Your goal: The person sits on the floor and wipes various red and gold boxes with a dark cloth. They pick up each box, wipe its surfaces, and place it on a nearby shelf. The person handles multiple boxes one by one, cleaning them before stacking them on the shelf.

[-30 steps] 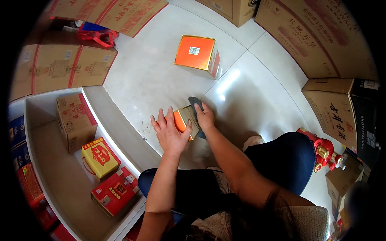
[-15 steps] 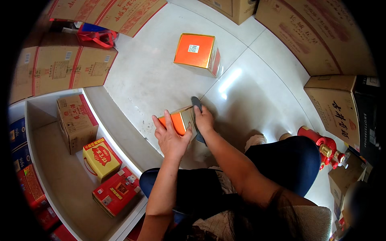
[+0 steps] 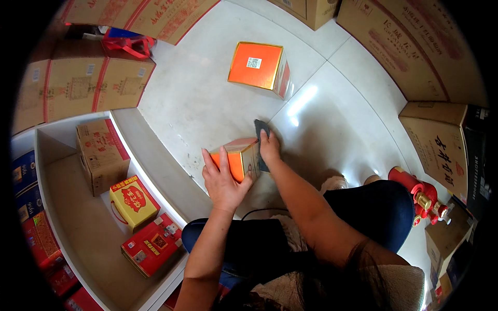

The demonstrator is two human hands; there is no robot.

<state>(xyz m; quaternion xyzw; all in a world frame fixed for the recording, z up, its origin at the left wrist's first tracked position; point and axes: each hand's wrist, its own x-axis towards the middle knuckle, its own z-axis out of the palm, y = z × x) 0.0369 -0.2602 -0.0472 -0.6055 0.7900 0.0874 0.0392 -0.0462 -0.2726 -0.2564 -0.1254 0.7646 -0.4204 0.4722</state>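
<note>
An orange box with gold edges (image 3: 236, 160) stands tilted above the floor before me. My left hand (image 3: 224, 181) grips it, the fingers over its orange face and the thumb along its near side. Against the box's right side, my right hand (image 3: 270, 147) presses a dark grey cloth (image 3: 262, 127), fingers closed on it. Part of the cloth is hidden behind that hand. Farther off, a second orange box with gold edges (image 3: 255, 65) rests on the floor, a square code label on its top.
At left a white-walled shelf (image 3: 155, 192) holds a brown carton (image 3: 104, 155), a yellow box (image 3: 134, 203) and a red box (image 3: 153, 244). Tall cartons (image 3: 394, 46) line the far right. Red bottles (image 3: 415, 189) lie beside my right knee (image 3: 381, 212).
The box has turned, showing more of its far side. My right hand and the cloth have shifted slightly right along its side. My left hand keeps its hold.
</note>
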